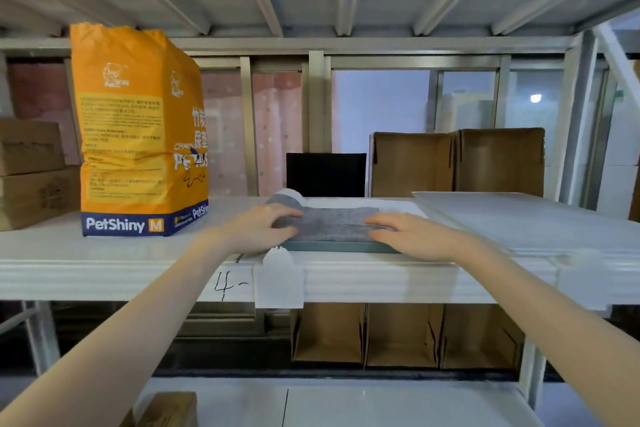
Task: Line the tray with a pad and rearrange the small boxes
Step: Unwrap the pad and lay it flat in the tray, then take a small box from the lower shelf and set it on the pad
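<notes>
A flat grey-green tray point(332, 247) lies near the front edge of the white shelf. A grey pad point(334, 222) with white borders is spread over it, its far left corner curled up. My left hand point(263, 227) presses flat on the pad's left end and my right hand point(405, 234) on its right end, fingers spread. Two open brown cardboard boxes point(457, 163) stand at the back right, and a black box point(325, 174) stands behind the tray.
An orange PetShiny pad bag point(138, 135) stands at the left, with stacked cardboard boxes point(31, 173) beyond it. A white board point(526, 218) lies at the right. A label holder point(278, 279) hangs on the shelf edge. Open brown boxes point(405, 336) sit on the shelf below.
</notes>
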{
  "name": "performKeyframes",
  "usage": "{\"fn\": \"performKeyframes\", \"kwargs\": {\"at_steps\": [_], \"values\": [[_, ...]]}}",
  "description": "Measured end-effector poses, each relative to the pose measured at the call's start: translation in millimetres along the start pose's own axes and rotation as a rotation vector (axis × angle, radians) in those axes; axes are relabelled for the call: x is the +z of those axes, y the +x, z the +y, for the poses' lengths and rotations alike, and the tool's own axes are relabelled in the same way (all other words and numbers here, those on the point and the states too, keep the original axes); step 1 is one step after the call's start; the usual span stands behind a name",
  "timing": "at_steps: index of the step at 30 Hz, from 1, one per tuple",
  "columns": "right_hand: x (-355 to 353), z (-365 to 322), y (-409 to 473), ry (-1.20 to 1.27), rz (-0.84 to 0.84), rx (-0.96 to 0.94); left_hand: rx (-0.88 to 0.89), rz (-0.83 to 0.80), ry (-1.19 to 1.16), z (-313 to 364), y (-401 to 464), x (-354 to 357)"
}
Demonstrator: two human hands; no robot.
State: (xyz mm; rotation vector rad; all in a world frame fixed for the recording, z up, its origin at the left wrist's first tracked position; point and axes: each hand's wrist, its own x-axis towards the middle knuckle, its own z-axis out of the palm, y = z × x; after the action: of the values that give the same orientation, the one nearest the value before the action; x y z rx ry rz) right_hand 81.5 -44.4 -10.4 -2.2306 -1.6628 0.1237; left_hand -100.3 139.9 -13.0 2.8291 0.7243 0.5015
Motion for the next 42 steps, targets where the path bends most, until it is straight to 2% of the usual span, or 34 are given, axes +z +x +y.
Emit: {"fn": "performKeyframes", "kwargs": {"at_steps": [3,7,9,11,14,22,26,31,42], "values": [[0.2,1.9,1.6,-0.041,-0.069,0.066,-0.087,-0.123,-0.003,1.8,3.0,2.6],[0.4,2.1,0.2,-0.044,-0.058,0.081,-0.092,-0.111,0.027,3.0,2.8,4.8],[0.8,1.7,-3.0,-0.025,-0.020,0.076,-0.072,-0.057,0.031,2.9,-0.5,4.9],[1.7,0.6,-9.6,-0.037,0.067,0.042,-0.027,0.066,0.047,2.8,-7.6,3.8],[0.4,-3.2,-24.9,-0.159,0.185,0.001,0.021,0.222,0.040,4.0,-20.7,-0.8],[-13.5,-25.5,-65.1,-0.211,0.278,-0.105,0.061,0.338,0.115,31.6,-70.0,-17.9],[-9.2,-41.3,-81.6,-0.134,0.318,-0.208,0.044,0.364,0.123,41.9,-104.8,-18.9],[17.4,-75.6,-108.3,-0.039,0.312,-0.344,-0.019,0.391,0.104,40.7,-159.6,-11.1],[83.7,-132.6,-134.0,-0.060,0.174,-0.536,-0.253,0.336,0.090,-8.5,-259.1,17.9]]}}
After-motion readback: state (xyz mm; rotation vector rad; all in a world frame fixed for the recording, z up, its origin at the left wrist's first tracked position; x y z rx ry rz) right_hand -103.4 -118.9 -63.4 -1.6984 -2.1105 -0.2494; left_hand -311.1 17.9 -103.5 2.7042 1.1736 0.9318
